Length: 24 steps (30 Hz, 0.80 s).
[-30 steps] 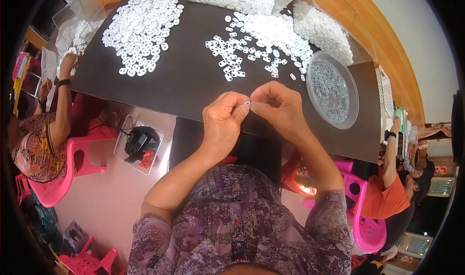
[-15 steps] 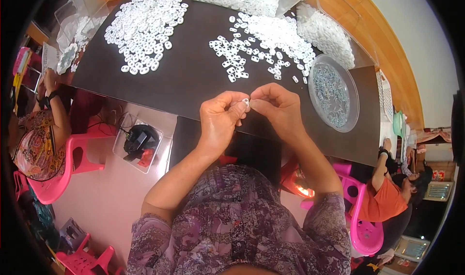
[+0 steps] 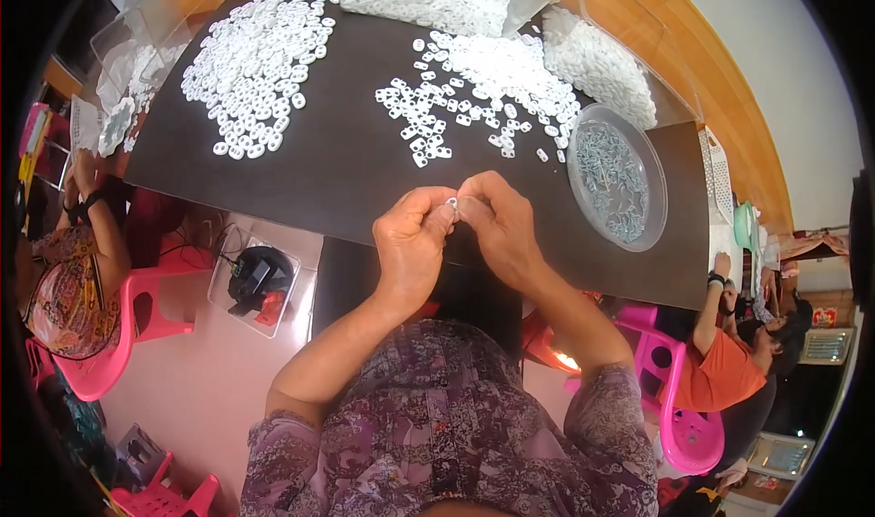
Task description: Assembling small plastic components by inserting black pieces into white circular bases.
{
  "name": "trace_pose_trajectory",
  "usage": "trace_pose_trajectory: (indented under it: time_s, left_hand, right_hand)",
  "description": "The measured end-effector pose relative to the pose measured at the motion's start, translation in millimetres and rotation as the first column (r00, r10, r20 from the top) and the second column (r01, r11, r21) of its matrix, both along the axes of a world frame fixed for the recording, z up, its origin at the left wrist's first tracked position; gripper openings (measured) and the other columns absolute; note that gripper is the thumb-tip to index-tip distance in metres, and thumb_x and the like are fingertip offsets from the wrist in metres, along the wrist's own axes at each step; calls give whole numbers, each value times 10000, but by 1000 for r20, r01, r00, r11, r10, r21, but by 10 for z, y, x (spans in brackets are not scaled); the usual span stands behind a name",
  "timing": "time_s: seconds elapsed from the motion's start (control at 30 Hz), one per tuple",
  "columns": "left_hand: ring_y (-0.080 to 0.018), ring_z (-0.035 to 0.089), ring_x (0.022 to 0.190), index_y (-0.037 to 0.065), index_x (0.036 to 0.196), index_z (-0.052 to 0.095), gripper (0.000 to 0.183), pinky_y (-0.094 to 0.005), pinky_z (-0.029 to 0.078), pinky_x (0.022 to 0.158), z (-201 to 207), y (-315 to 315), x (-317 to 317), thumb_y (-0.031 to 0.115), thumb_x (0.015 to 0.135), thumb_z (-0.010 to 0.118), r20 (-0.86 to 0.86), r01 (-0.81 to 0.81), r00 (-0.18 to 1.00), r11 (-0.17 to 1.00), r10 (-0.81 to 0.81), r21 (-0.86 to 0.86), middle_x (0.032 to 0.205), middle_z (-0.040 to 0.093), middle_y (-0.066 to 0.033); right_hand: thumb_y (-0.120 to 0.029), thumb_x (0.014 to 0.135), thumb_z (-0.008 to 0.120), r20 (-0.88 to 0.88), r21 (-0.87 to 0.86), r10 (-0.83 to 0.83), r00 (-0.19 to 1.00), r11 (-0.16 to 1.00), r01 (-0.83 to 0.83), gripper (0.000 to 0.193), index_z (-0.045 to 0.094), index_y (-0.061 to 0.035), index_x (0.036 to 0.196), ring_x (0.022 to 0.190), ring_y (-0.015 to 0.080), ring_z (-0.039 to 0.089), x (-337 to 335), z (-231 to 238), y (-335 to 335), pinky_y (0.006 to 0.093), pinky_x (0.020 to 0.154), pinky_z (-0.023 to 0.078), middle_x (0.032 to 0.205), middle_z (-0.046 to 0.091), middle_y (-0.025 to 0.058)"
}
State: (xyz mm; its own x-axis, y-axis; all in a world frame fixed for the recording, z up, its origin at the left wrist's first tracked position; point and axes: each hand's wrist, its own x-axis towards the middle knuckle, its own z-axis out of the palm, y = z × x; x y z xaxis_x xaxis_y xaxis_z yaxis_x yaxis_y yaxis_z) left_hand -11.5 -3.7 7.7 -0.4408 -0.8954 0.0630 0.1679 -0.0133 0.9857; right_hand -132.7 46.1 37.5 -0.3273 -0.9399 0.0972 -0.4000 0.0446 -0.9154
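My left hand [image 3: 408, 248] pinches a small white plastic piece with holes [image 3: 451, 204] between thumb and forefinger, just over the table's near edge. Against the piece's right side, my right hand [image 3: 499, 227] is closed in a pinch; what its fingertips hold is too small and hidden to make out. Beyond my hands lies a scatter of small white two-holed pieces [image 3: 422, 114], joined to a denser white heap [image 3: 497, 66]. To the right, a round clear dish [image 3: 658, 203] contains many small bluish-grey metal screws [image 3: 609, 175].
A large pile of white oval pieces [image 3: 260, 61] covers the dark table's [image 3: 337, 166] far left. Bags of white parts [image 3: 428, 2] stand at the back. People sit at left [image 3: 68, 285] and right [image 3: 725, 371] on pink chairs. A clear bin [image 3: 221, 291] stands below left.
The view has shifted slightly, so the table items sit a little lower and left. My right fingers have closed in tighter around the white piece, covering more of it.
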Motion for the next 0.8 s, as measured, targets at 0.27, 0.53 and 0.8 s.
trace_pose_trajectory:
  time_s: [0.27,0.53,0.8]
  left_hand:
    - [-47,526,691,8,1042,639,182,-184,435,582,13,-61,6,38,883,556,-176,87,983,974,-50,210,802,609,-11]
    - [-46,533,699,10,1051,635,187,-179,429,588,-7,-70,-2,51,883,565,-174,98,983,975,-63,201,803,613,-10]
    - [-52,546,709,3,1041,632,175,-182,435,587,-3,-65,18,53,884,575,-218,112,974,969,-63,220,810,623,-20]
  right_hand:
    - [-95,816,600,-403,-148,-241,883,969,197,138,646,19,878,775,164,595,-756,146,-234,267,719,458,827,653,97]
    - [-178,758,602,-867,-133,-220,446,967,217,149,639,-33,760,752,353,585,-1125,-112,-785,427,666,454,757,619,177]
    - [-115,700,662,-762,-43,-198,616,965,258,145,594,-6,768,648,281,596,-1137,-134,-770,378,607,458,711,616,145]
